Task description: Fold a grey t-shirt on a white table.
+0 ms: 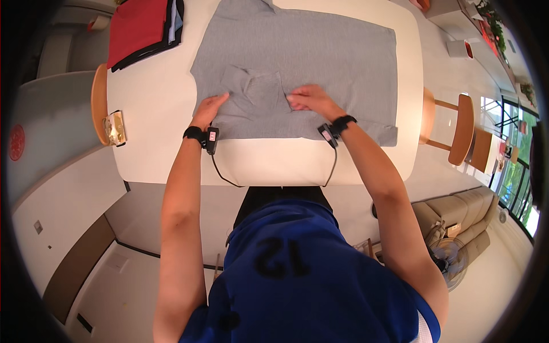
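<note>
A grey shirt (339,60) lies spread over the white table (266,160), its left side and lower edge creased. One sleeve (263,88) is folded back over the body of the shirt, with wrinkles running across it. My left hand (211,109) grips the cloth at the left of this sleeve, thumb uppermost; its other fingers are partly hidden. At the sleeve's right end, my right hand (311,100) pinches the edge between thumb and fingers. Both wrists wear black straps with small cabled devices.
Folded clothes (137,30), red on top, are stacked at the table's far left. A packet (115,128) sits by the left edge near a wooden chair (99,103). Another wooden chair (461,128) stands on the right. Beyond are a sofa (459,214) and a fan (450,261).
</note>
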`<action>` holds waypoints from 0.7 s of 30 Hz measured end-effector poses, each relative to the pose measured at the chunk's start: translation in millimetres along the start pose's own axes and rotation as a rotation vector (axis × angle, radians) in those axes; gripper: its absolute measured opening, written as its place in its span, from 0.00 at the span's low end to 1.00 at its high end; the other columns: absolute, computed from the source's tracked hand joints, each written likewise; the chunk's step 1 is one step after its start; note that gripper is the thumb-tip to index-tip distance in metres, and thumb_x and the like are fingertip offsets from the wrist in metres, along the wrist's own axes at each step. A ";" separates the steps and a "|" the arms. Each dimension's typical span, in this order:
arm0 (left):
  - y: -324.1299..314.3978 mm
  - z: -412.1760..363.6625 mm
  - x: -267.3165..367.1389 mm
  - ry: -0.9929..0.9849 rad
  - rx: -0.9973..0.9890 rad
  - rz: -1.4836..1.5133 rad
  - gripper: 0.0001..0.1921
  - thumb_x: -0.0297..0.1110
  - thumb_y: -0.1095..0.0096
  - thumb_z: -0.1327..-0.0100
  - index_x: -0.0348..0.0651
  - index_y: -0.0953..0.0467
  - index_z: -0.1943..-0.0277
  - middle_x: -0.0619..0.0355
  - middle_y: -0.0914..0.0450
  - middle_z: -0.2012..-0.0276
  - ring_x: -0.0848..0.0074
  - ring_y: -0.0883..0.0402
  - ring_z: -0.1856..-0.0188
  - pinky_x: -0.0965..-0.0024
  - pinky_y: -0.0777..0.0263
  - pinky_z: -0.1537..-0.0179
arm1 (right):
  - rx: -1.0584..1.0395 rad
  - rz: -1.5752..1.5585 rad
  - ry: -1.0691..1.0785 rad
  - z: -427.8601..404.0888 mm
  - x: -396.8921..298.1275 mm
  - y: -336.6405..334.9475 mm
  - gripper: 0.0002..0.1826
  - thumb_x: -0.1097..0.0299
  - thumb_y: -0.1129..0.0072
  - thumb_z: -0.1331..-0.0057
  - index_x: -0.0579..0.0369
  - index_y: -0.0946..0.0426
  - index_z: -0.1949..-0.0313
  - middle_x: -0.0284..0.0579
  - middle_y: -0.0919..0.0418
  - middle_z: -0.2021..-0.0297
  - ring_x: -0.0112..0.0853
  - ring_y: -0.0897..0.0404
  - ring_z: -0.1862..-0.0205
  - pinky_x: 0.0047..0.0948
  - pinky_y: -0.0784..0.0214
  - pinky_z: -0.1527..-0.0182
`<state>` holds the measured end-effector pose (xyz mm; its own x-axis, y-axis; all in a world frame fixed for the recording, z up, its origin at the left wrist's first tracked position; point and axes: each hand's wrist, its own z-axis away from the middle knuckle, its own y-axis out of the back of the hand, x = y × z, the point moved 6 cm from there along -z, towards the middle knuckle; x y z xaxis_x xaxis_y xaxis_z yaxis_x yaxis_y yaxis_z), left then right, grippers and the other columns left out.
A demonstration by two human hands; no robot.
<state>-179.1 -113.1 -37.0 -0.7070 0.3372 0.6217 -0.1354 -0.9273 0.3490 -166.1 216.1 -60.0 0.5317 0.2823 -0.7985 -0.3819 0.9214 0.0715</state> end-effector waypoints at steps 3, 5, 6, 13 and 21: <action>4.3 10.4 -7.4 0.015 -0.168 -0.152 0.30 0.52 0.29 0.38 0.28 0.20 0.47 0.50 0.17 0.50 0.70 0.21 0.49 0.69 0.30 0.43 | 0.041 0.193 0.159 33.3 21.4 37.7 0.19 0.55 0.30 0.38 0.60 0.23 0.72 0.35 0.26 0.77 0.25 0.28 0.74 0.30 0.36 0.69; 10.0 8.8 -20.5 -0.069 -0.237 -0.179 0.28 0.49 0.28 0.39 0.28 0.19 0.50 0.51 0.15 0.54 0.71 0.20 0.52 0.69 0.28 0.47 | 0.074 0.586 0.176 67.1 19.8 61.7 0.16 0.62 0.27 0.44 0.61 0.23 0.71 0.45 0.24 0.76 0.36 0.26 0.72 0.34 0.33 0.66; 6.2 10.4 -22.3 -0.104 -0.253 -0.178 0.28 0.48 0.27 0.39 0.26 0.19 0.52 0.52 0.15 0.56 0.72 0.19 0.55 0.69 0.28 0.50 | 0.092 0.594 0.159 82.2 27.3 78.0 0.16 0.62 0.27 0.44 0.61 0.23 0.71 0.45 0.24 0.76 0.36 0.26 0.72 0.34 0.33 0.66; 38.0 -19.9 -100.3 -0.053 -0.138 0.089 0.18 0.42 0.28 0.35 0.35 0.17 0.53 0.61 0.18 0.59 0.80 0.25 0.54 0.73 0.32 0.47 | 0.147 0.711 -0.016 121.1 56.6 177.1 0.13 0.68 0.30 0.47 0.62 0.19 0.66 0.55 0.20 0.69 0.48 0.21 0.64 0.40 0.29 0.59; 19.4 -5.7 -77.3 -0.077 -0.112 0.270 0.11 0.37 0.30 0.32 0.39 0.17 0.55 0.67 0.17 0.63 0.83 0.25 0.62 0.78 0.32 0.54 | 0.469 0.575 -0.138 127.7 69.5 236.5 0.17 0.70 0.28 0.48 0.64 0.18 0.59 0.51 0.19 0.71 0.36 0.19 0.66 0.33 0.28 0.59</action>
<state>-131.1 -158.1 -82.3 -0.6738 0.0838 0.7341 -0.0290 -0.9958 0.0870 -122.9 487.7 -22.3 0.4473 0.7554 -0.4789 -0.2825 0.6274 0.7257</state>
